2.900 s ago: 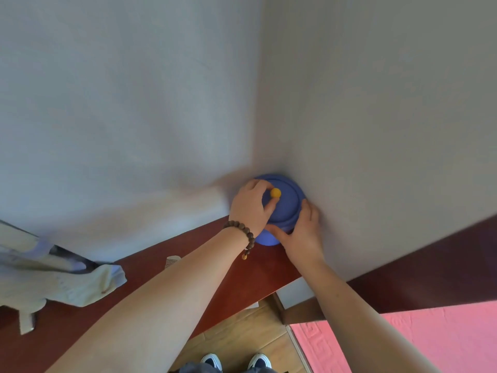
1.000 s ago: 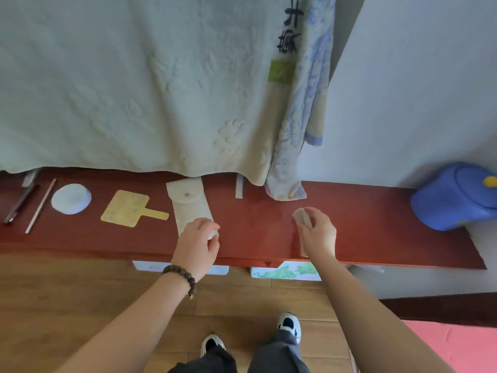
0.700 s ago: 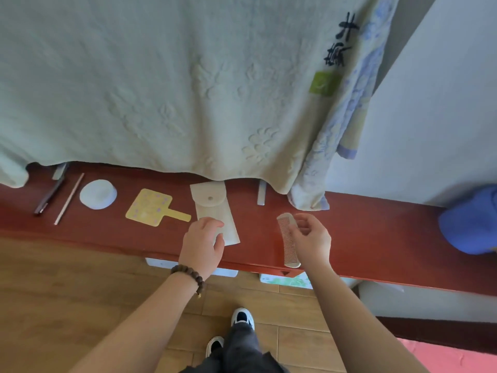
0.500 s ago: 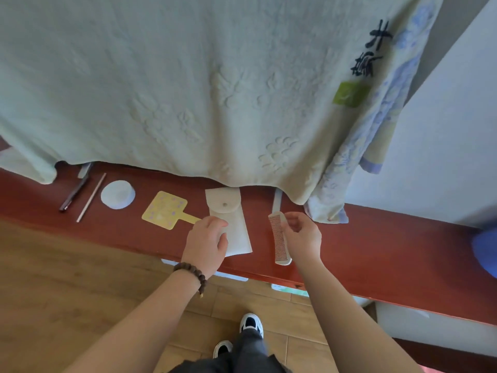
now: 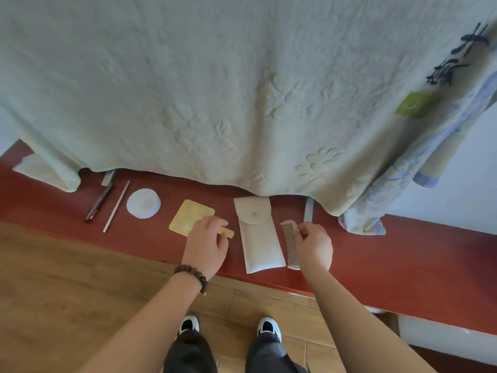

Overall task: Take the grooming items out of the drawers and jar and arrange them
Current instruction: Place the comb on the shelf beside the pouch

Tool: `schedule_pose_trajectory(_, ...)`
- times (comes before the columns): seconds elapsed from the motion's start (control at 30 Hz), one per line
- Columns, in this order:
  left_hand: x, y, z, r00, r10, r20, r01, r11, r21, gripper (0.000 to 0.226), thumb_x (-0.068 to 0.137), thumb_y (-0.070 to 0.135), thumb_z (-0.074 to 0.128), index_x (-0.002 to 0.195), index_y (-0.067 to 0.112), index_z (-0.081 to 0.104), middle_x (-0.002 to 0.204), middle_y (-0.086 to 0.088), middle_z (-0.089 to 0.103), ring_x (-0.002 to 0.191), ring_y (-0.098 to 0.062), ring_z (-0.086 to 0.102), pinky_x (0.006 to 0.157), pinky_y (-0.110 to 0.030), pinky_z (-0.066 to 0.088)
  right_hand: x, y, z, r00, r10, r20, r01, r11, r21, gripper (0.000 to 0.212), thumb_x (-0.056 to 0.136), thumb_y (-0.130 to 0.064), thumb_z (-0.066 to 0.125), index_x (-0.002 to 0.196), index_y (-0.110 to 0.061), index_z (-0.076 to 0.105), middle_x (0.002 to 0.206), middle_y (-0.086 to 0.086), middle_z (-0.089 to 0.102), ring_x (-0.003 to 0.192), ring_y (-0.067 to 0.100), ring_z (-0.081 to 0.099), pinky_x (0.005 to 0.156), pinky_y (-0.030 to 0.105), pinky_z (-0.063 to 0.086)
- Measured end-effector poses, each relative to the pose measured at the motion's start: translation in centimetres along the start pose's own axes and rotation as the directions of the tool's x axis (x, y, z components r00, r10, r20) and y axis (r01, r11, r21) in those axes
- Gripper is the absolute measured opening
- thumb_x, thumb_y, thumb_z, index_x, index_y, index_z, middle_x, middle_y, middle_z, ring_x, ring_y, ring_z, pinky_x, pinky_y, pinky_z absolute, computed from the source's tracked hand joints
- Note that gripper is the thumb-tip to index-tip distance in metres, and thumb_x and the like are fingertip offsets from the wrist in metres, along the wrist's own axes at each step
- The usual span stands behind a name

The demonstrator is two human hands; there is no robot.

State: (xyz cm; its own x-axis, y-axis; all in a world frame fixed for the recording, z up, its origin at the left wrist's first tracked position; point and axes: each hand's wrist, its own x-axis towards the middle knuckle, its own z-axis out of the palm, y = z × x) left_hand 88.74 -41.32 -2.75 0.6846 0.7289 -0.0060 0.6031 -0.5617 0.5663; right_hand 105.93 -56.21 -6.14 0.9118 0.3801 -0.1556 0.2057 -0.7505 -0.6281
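glossy red wood shelf (image 5: 376, 265), matt cloth pouch (image 5: 259, 238), plastic comb (image 5: 291, 244), embossed towel (image 5: 215, 90)

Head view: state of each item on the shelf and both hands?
comb: flat on the red shelf, right of the pouch, far end pinched by the right hand
pouch: lying flat, flap closed
yellow hand mirror: flat, handle under the left hand
round white pad: lying flat
pen: lying flat
thin stick: lying flat
left hand: loosely curled, holding nothing
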Motion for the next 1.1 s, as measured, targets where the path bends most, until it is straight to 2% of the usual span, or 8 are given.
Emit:
schedule_pose_trajectory(0.27, 2.1, -6.1, -3.6, 0.988, 0.136, 0.075, -0.136, 0.991, -0.012, 0.024, 0.085, 0.008, 0.059, 0.108, 0.011, 0.063, 0.117, -0.005, 0.061, 0.109, -0.027, 0.054, 0.091, -0.044, 0.046, -2.4, -3.0, 1.9, 0.979, 0.082, -0.185, -0.097, 0.992, -0.077, 0.021, 0.091, -0.021, 0.058, 0.109, -0.011, 0.065, 0.11, 0.01, 0.058, 0.107, 0.028, 0.049, 0.075, 0.031, 0.039)
schedule_pose_trajectory(0.4, 2.3, -8.8, -5.3, 0.969, 0.186, 0.16, -0.199, 0.978, 0.066, 0.024, 0.085, 0.01, 0.058, 0.108, 0.012, 0.062, 0.118, -0.007, 0.059, 0.108, -0.03, 0.052, 0.087, -0.042, 0.046, -5.7, -7.0, 4.3, 0.983, -0.058, -0.172, 0.04, 0.994, -0.105, 0.03, 0.086, -0.02, 0.064, 0.115, -0.015, 0.064, 0.119, 0.007, 0.054, 0.113, 0.028, 0.043, 0.09, 0.041, 0.044)
schedule_pose_trajectory(0.5, 1.7, -9.8, -5.5, 0.951, 0.171, 0.258, -0.232, 0.946, 0.228, 0.034, 0.089, 0.023, 0.052, 0.123, 0.019, 0.052, 0.133, -0.006, 0.046, 0.123, -0.026, 0.042, 0.097, -0.038, 0.041, -8.0, -9.7, 6.9, 0.985, -0.16, -0.062, 0.15, 0.978, -0.142, 0.037, 0.087, -0.024, 0.064, 0.123, -0.017, 0.06, 0.128, 0.006, 0.05, 0.122, 0.027, 0.04, 0.099, 0.04, 0.042)
schedule_pose_trajectory(0.6, 0.3, -10.2, -4.9, 0.926, 0.163, 0.34, -0.279, 0.903, 0.327, 0.043, 0.093, 0.034, 0.044, 0.135, 0.025, 0.038, 0.144, -0.007, 0.032, 0.132, -0.025, 0.031, 0.107, -0.039, 0.032, -9.1, -11.6, 9.7, 0.953, -0.252, 0.167, 0.282, 0.941, -0.188, 0.048, 0.089, -0.029, 0.06, 0.136, -0.022, 0.048, 0.148, 0.001, 0.036, 0.138, 0.021, 0.03, 0.108, 0.037, 0.037)
schedule_pose_trajectory(0.73, -1.0, -10.6, -4.3, 0.887, 0.104, 0.449, -0.307, 0.859, 0.409, 0.062, 0.095, 0.048, 0.037, 0.149, 0.027, 0.014, 0.156, -0.01, 0.015, 0.143, -0.026, 0.015, 0.116, -0.048, 0.017, -9.0, -12.8, 11.9, 0.919, -0.195, 0.343, 0.297, 0.915, -0.275, 0.061, 0.094, -0.031, 0.051, 0.149, -0.023, 0.024, 0.161, -0.002, 0.009, 0.148, 0.018, 0.002, 0.12, 0.037, 0.015)
schedule_pose_trajectory(0.8, -1.0, -11.1, -4.3, 0.877, 0.089, 0.472, -0.312, 0.852, 0.42, 0.065, 0.096, 0.052, 0.032, 0.15, 0.027, 0.007, 0.159, -0.008, 0.006, 0.146, -0.025, 0.005, 0.117, -0.051, 0.009, -9.2, -12.9, 12.3, 0.92, -0.183, 0.347, 0.3, 0.897, -0.324, 0.059, 0.095, -0.029, 0.048, 0.149, -0.021, 0.024, 0.16, 0.0, 0.014, 0.148, 0.019, 0.006, 0.121, 0.036, 0.013)
schedule_pose_trajectory(0.9, 0.0, -12.2, -4.7, 0.874, 0.09, 0.477, -0.317, 0.85, 0.421, 0.063, 0.097, 0.051, 0.027, 0.151, 0.026, 0.005, 0.16, -0.004, 0.001, 0.147, -0.024, 0.0, 0.117, -0.053, 0.006, -10.4, -12.9, 12.7, 0.93, -0.227, 0.289, 0.315, 0.897, -0.309, 0.055, 0.094, -0.022, 0.05, 0.146, -0.018, 0.032, 0.156, 0.003, 0.027, 0.145, 0.021, 0.017, 0.117, 0.035, 0.02)
schedule_pose_trajectory(1.1, 2.5, -13.6, -5.6, 0.876, 0.158, 0.456, -0.336, 0.878, 0.341, 0.053, 0.097, 0.028, 0.036, 0.148, 0.026, 0.021, 0.16, 0.004, 0.006, 0.147, -0.022, 0.001, 0.118, -0.051, 0.008, -12.7, -13.1, 13.5, 0.92, -0.29, 0.263, 0.357, 0.898, -0.257, 0.048, 0.093, -0.018, 0.049, 0.14, -0.014, 0.043, 0.152, 0.003, 0.034, 0.139, 0.02, 0.027, 0.113, 0.033, 0.03)
